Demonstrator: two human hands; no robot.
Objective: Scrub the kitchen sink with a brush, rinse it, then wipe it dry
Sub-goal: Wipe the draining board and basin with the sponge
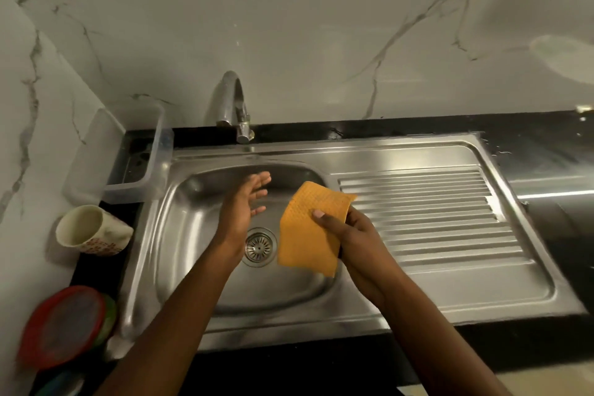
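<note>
The stainless steel sink (180,235) has a round drain strainer (259,246) in the middle of its basin. My right hand (348,235) pinches an orange cloth (305,235) between thumb and fingers and holds it above the right side of the basin. My left hand (241,206) hovers over the basin's middle, fingers straight and spread, holding nothing, just left of the cloth. A chrome tap (233,106) curves over the sink's back rim. No brush is in view.
A ribbed draining board (434,219) adjoins the basin on the right. A clear plastic container (135,151) stands at the back left. A cream mug (90,231) lies on its side at the left. Red and green lids (64,325) are stacked at the front left.
</note>
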